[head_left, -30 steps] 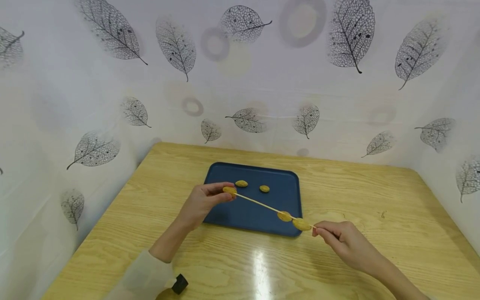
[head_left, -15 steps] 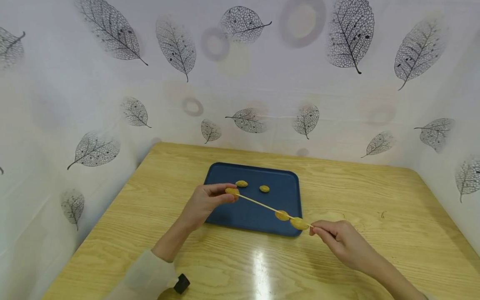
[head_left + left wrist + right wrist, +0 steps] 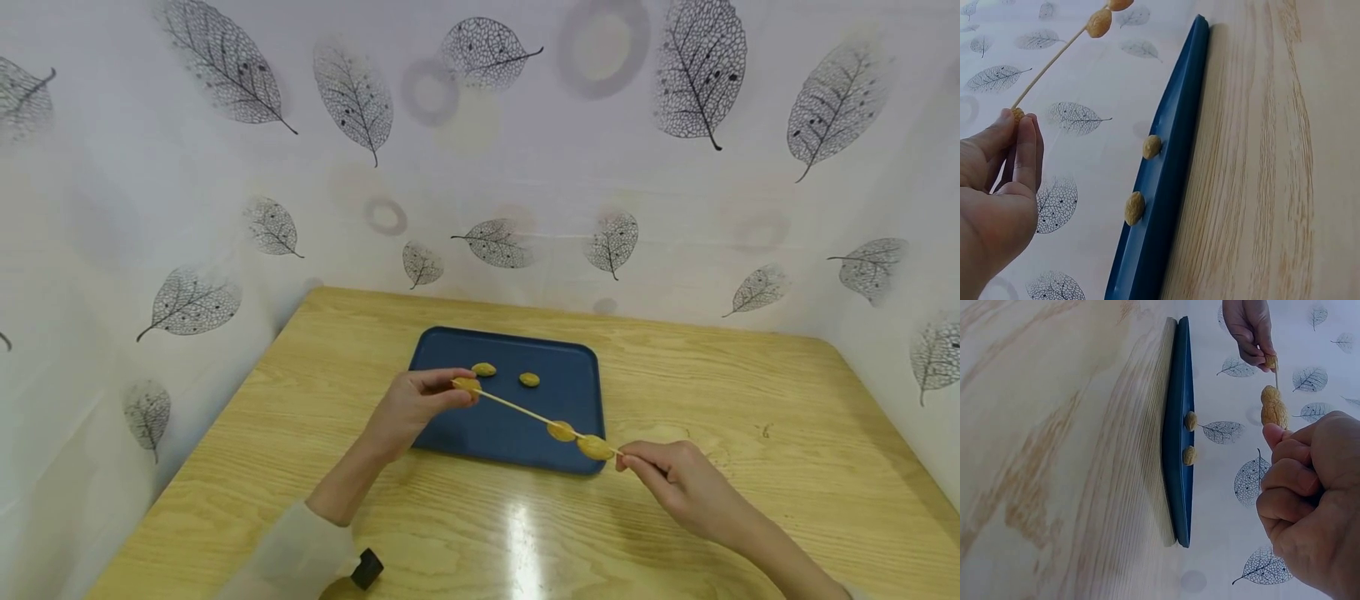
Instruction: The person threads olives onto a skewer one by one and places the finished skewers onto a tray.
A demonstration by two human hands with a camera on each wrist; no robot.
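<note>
a pale cloth (image 3: 528, 179) printed with dark leaf skeletons rises behind the far edge of the wooden surface (image 3: 720, 383).

the left hand (image 3: 401, 412) pinches a yellow-brown lump (image 3: 467, 386) between thumb and fingers, at the far left end of a thin stick (image 3: 517, 406). i can't tell whether the stick runs right through that lump or along its side; if it sits off-centre, i'd expect the lump might split or twist loose. the point lies close to those fingers too, so a sudden shove could prick them.

the right hand (image 3: 686, 487) has the stick's near right end in a tight grip. were that grip to slip, the stick could roll or slide back through it. just beside it a bigger lump (image 3: 595, 447) and a smaller lump (image 3: 561, 431) sit threaded close together; rough handling might crack either one.

stick and lumps are held in the air, slanting across the blue tray (image 3: 495, 433) and past its near right corner. too much force from both ends could bow and snap the stick, and a piece dropping on the right might miss the tray.

on the tray's far half lie a left loose lump (image 3: 483, 369) and a right loose lump (image 3: 529, 380), apart; a low sweep could send them rolling.
</note>
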